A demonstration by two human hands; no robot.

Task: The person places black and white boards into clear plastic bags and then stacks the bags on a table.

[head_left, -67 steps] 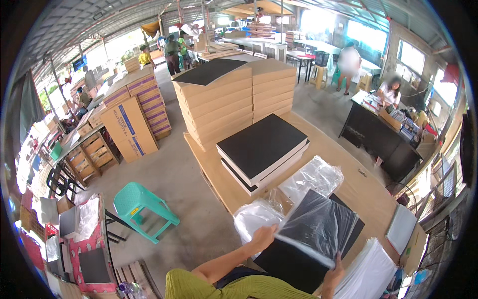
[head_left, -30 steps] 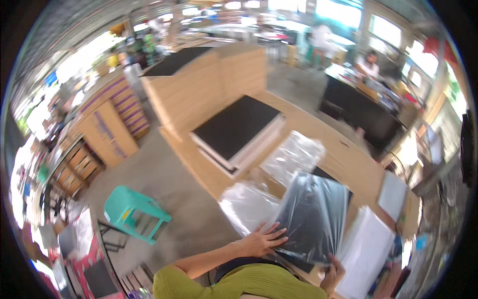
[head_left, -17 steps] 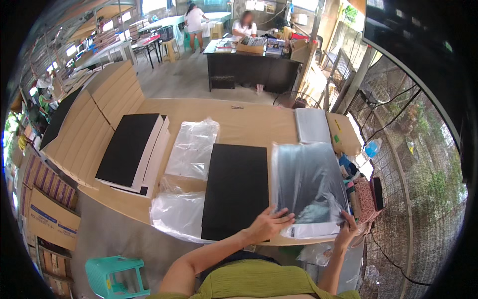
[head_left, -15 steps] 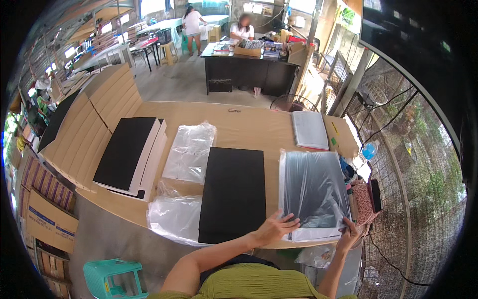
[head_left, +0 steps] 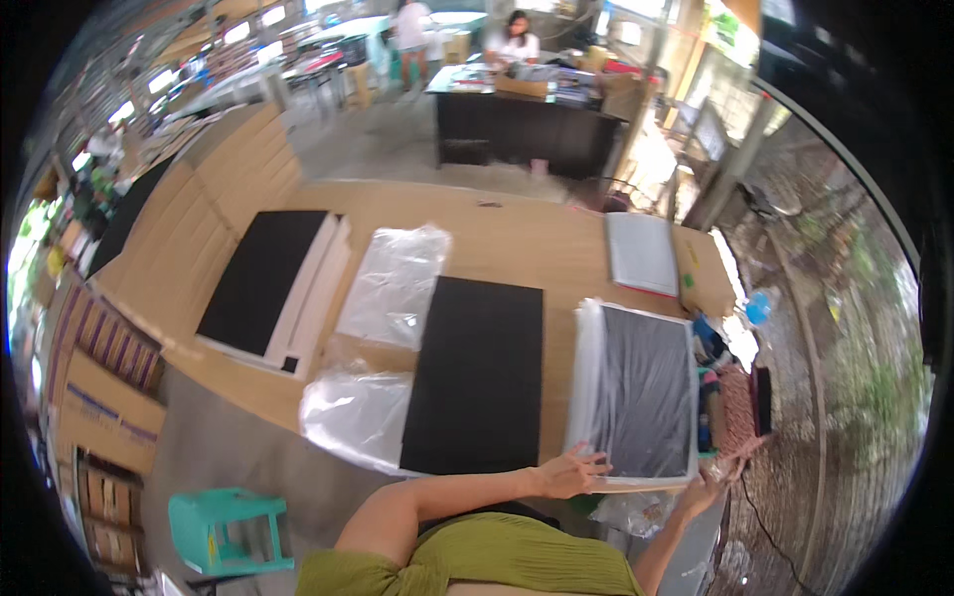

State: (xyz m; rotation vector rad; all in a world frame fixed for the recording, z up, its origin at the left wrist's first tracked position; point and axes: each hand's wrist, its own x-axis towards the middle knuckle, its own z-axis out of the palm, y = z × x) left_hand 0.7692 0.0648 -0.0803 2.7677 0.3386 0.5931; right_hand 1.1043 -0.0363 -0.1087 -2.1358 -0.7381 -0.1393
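Observation:
At the table's front right lies a black sheet in a clear plastic sleeve (head_left: 646, 387), on top of other pale plastic sleeves whose edges show at its left. My left hand (head_left: 574, 473) rests at the near left corner of this pile, fingers spread. Just off the near right corner is my right hand (head_left: 704, 493); its fingers are blurred, and I cannot make out anything in them. A bare black sheet or board (head_left: 477, 377) lies left of the sleeves, in front of me. Beside it are two piles of clear plastic sleeves (head_left: 396, 283), one farther away and one nearer.
A stack of black-topped boards (head_left: 263, 283) and tall brown cardboard stacks (head_left: 224, 164) occupy the table's left. A grey-white pad (head_left: 641, 253) lies at the far right. A pink patterned pouch (head_left: 735, 412) sits by the right edge. A green stool (head_left: 229, 531) stands lower left; two people are beyond.
The sleeve's plastic now lies flatter over the black sheet. My right hand has come off the sleeve toward the table's edge; my left hand has shifted slightly nearer me. The view has tilted.

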